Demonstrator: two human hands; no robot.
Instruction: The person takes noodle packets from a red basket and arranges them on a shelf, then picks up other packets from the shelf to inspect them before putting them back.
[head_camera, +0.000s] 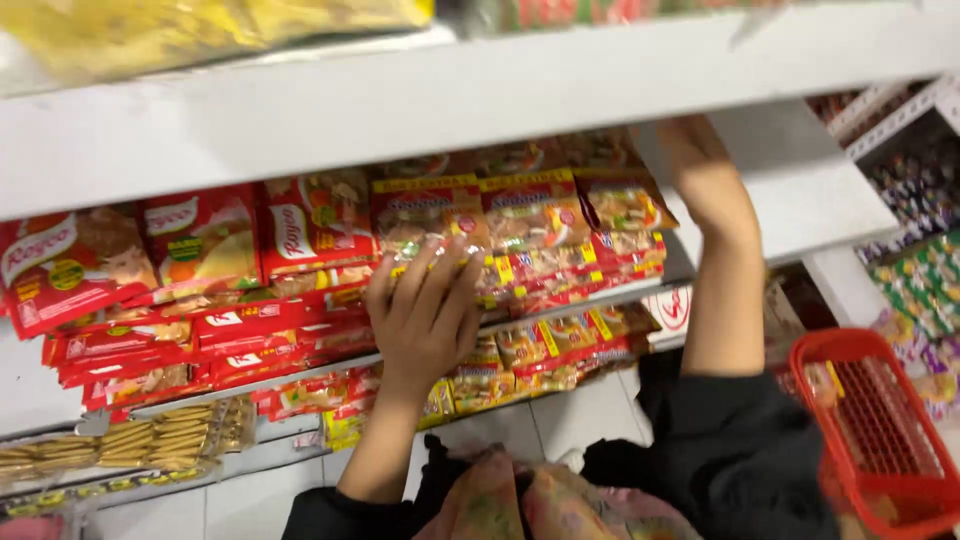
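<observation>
While a red basket (880, 430) hangs at the person's right arm with packets faintly visible inside, the left hand (425, 315) lies with fingers spread on the yellow sachets (520, 215) stacked on the shelf (780, 190). The right hand (695, 150) reaches deeper behind them; its grip cannot be told. Red sachets (200, 260) fill the shelf's left.

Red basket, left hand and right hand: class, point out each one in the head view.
red basket (880, 420), head view, on its mesh side wall.
left hand (425, 310), head view, on the back of the hand.
right hand (700, 165), head view, on the wrist end, fingers hidden behind the shelf.
</observation>
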